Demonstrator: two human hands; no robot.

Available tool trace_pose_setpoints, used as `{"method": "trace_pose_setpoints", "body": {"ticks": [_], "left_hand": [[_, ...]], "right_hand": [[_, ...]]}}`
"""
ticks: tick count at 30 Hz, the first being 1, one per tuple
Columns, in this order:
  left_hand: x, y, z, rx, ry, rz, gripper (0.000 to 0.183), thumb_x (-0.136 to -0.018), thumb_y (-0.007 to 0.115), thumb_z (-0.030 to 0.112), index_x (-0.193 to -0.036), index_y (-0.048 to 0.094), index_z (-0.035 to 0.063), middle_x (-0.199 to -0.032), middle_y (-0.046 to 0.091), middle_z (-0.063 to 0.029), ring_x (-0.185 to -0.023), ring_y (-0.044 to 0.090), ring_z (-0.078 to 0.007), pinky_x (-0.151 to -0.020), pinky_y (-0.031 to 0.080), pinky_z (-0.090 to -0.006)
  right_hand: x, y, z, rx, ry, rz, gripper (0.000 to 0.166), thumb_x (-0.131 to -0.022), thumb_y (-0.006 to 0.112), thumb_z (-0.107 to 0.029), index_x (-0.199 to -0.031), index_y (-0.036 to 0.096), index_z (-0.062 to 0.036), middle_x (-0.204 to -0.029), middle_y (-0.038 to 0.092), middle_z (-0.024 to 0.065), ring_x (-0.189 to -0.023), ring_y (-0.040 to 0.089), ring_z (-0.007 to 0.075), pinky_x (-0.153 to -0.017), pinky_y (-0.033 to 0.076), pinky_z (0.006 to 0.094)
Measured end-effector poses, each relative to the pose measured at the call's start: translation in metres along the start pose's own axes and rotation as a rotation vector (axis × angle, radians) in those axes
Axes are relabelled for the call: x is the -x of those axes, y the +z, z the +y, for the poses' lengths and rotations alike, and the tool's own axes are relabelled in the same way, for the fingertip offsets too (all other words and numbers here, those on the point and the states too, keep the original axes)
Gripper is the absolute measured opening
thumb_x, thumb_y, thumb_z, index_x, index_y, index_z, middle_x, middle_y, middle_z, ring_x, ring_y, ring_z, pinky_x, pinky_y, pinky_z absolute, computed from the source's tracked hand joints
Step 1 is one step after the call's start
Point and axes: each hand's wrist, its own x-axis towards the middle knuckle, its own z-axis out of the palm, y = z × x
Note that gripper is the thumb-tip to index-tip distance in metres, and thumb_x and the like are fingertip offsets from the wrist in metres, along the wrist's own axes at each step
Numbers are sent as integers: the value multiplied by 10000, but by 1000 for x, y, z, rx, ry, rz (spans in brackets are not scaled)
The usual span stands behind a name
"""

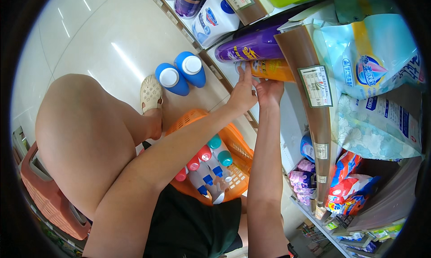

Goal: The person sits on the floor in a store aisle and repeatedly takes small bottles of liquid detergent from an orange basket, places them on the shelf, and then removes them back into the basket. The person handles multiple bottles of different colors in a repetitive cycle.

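On a low store shelf, an orange cylindrical can (272, 69) lies along the view beside a purple can (251, 47). My left hand (241, 93) has its extended fingers against the near end of the orange can. Just beside it, my right hand (269, 89) is at the can's lower side, palm up, its fingertips partly hidden. Whether either hand bears the can's weight cannot be told. Two blue bottles with white caps (171, 79) stand on the floor by my foot. An orange plastic basket (239, 140) between my legs holds several bottles with red, teal and blue caps.
A brown shelf edge with price tags (315, 86) overhangs the cans, with light blue packages (373, 56) above it. A white bottle (215, 19) stands farther along the shelf. Detergent bags (350, 190) are at the lower right, and a reddish basket (50, 197) is at the left.
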Motion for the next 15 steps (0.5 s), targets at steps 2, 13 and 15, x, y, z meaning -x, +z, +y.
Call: {"method": "trace_pose_setpoints", "body": {"ticks": [2,13,15], "left_hand": [[-7,1,-4,-10,19,0,1004,-731,562,-63,-1543,-24,19,-1467,199,-439,-1220,469,-505,-1001,438,-430],[-21,2,-1,17,-17,-62,1004,-738,546,-64,-1547,-39,46,-1531,110,-394,-1322,365,-520,-1083,391,-435],[-19,0,3,32,-48,-98,1008,-738,547,-65,-1546,-46,47,-1535,93,-393,-1343,331,-522,-1093,380,-432]], "right_hand": [[-6,-5,2,13,-15,-18,499,-1027,370,-367,-1419,371,-59,-1429,411,171,-1293,453,380,-946,468,694],[-16,-7,-7,57,-21,-100,540,-1033,337,-403,-1460,307,-74,-1491,332,166,-1356,374,377,-969,404,740],[-11,-5,-8,42,-45,-19,548,-1035,332,-419,-1467,298,-84,-1498,325,158,-1368,362,369,-987,391,730]]}}
